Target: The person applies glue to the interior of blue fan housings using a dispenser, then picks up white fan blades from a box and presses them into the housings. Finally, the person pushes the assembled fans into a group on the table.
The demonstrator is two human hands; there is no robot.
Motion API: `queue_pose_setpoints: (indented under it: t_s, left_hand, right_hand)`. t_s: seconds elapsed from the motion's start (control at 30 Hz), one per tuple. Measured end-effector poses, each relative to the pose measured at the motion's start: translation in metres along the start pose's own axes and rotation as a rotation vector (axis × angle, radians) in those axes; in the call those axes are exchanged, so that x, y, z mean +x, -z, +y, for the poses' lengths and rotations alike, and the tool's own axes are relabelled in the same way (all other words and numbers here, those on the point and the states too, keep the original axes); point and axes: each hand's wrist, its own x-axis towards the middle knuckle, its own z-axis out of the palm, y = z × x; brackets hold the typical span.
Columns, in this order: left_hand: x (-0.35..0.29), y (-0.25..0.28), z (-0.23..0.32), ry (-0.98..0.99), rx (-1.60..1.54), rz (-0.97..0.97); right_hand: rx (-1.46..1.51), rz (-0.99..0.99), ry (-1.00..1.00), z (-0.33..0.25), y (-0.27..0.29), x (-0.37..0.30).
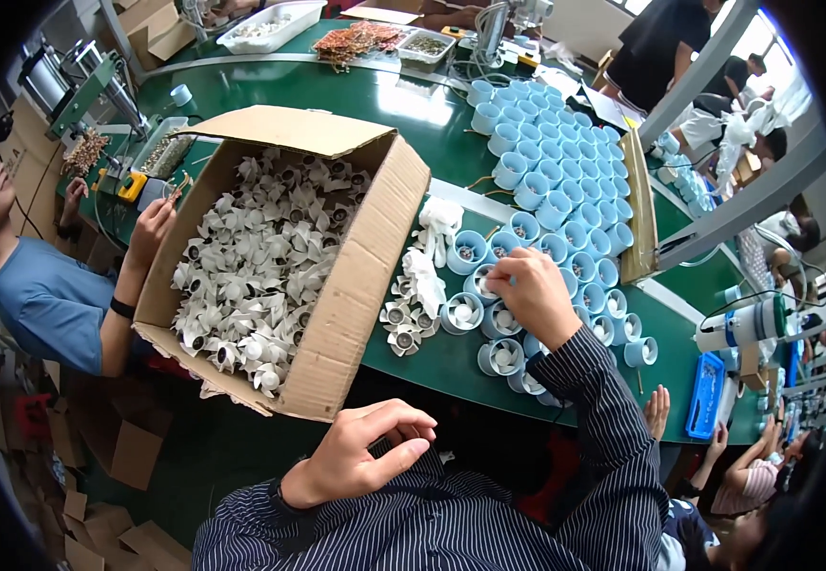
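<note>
My right hand (538, 297) reaches over the near rows of light blue round housings (553, 209), its thumb and fingertips pinched together just above one of them. Whatever the pinch holds is too small or hidden to make out. Several near housings, such as one blue housing (461, 313), have white bladed parts inside. Below the cardboard box's near corner, my left hand (365, 452) hovers with loosely bent fingers, the thumb apart and nothing visible in it. The open cardboard box (360, 276) is filled with small white fan wheels (260, 247).
Loose white fan wheels (408, 328) and crumpled white gloves (439, 228) lie between box and housings. A co-worker's hand (151, 231) works left of the box. A metal post (756, 205) slants at right, near a blue tray (705, 395). White tub (275, 27) stands at the back.
</note>
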Motion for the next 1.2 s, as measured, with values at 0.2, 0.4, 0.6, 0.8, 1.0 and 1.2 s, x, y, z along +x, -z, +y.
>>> queue_pose_setpoints:
  t_s: [0.2,0.4,0.6,0.8,1.0,1.2]
  left_hand:
    - [-0.028,0.026,0.079,-0.114,0.23,-0.096]
    - [-0.029,0.061,0.146,-0.109,0.589,0.014]
    - [0.059,0.114,0.092,0.052,1.299,0.014]
    - [0.118,0.121,0.002,-0.101,1.463,-0.272]
    - [0.158,0.096,-0.007,-0.116,1.162,-0.284]
    - [0.162,0.072,0.017,-0.107,1.254,-0.42]
  right_hand:
    - [-0.093,-0.013,0.033,-0.03,0.042,-0.02]
    - [0.076,0.076,0.044,-0.063,0.111,-0.068]
    - [0.221,0.133,-0.012,-0.081,0.165,-0.135]
    - [0.438,0.114,0.154,-0.048,0.164,-0.186]
    - [0.493,0.133,0.052,-0.013,0.162,-0.232]
    - [0.595,0.093,-0.049,-0.006,0.146,-0.258]
